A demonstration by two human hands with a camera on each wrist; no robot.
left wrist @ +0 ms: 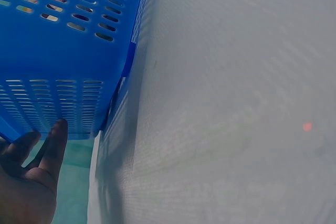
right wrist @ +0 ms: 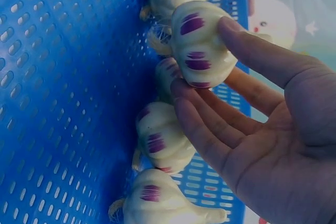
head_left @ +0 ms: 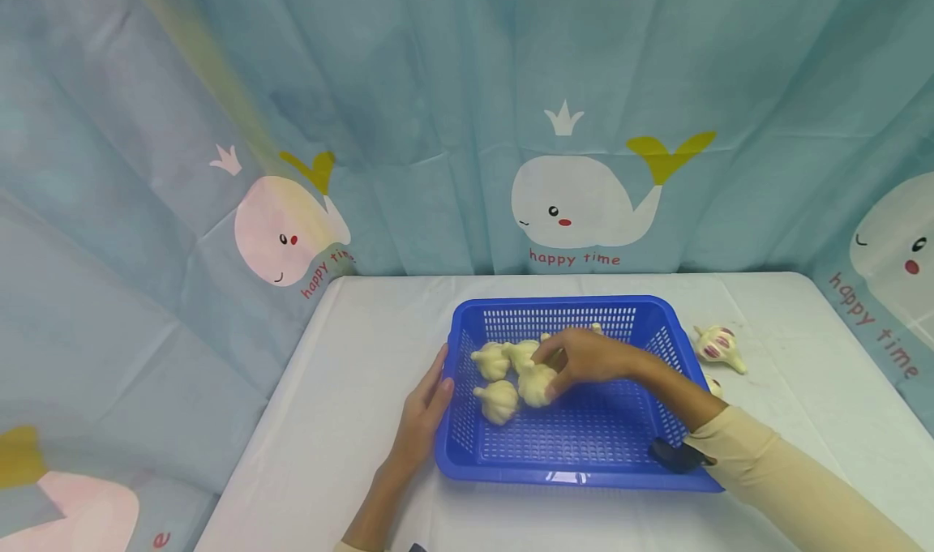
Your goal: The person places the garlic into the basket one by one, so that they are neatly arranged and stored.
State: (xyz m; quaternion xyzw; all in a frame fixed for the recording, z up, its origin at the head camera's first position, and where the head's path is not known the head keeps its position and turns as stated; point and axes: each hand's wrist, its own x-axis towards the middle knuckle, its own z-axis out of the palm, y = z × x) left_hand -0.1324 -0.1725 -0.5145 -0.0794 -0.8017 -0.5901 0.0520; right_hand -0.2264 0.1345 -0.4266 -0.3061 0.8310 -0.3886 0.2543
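A blue plastic basket [head_left: 503, 472] with slotted walls stands on the white-covered table. Inside it, my right hand [head_left: 580, 356] pinches a garlic bulb [head_left: 536, 387] between thumb and fingers. In the right wrist view, that bulb [right wrist: 199, 43] shows purple streaks and rootlets, and more bulbs [right wrist: 160, 140] lie along the basket below it. Two other bulbs, an upper one [head_left: 491, 362] and a lower one [head_left: 499, 404], lie near the basket's left wall. My left hand [head_left: 422, 412] rests against the outside of that wall; its extended fingers [left wrist: 55, 148] touch the slotted side in the left wrist view.
Outside the basket on the right, a purple-streaked garlic bulb [head_left: 718, 347] lies on the table [head_left: 350, 374]. Another bulb [head_left: 713, 386] is partly hidden by the basket. A blue curtain [head_left: 438, 211] printed with whales hangs behind the table and at its sides.
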